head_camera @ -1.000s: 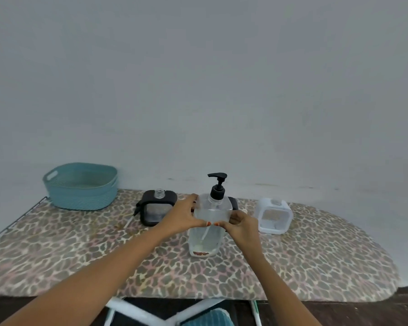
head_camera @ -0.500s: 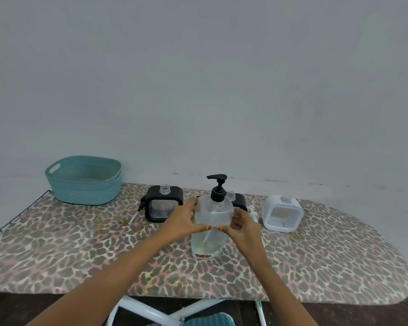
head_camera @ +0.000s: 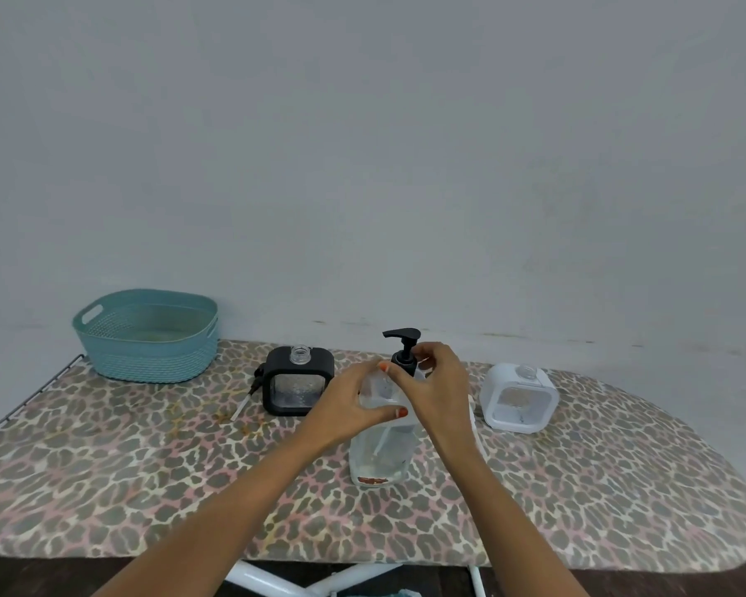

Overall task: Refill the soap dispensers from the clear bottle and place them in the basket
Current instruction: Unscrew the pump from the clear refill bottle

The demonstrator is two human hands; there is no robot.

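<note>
A tall clear bottle (head_camera: 380, 456) with a black pump head (head_camera: 403, 342) stands upright at the middle of the board. My left hand (head_camera: 349, 405) grips its upper body from the left. My right hand (head_camera: 438, 387) has its fingers curled round the black pump collar at the bottle's neck. A black soap dispenser (head_camera: 298, 383) with an open neck stands behind on the left. A white soap dispenser (head_camera: 518, 396), also open at the neck, stands on the right. Another dispenser behind the bottle is hidden by my hands. The teal basket (head_camera: 147, 333) sits at the far left.
The leopard-print ironing board (head_camera: 147, 480) ends in a rounded tip at the right and a wire rack edge at the left. A loose pump with its white tube (head_camera: 244, 402) lies left of the black dispenser. A plain wall rises right behind.
My right hand has moved up from the bottle's side to the pump collar at the neck. The left hand keeps its grip on the bottle. The view has shifted slightly.
</note>
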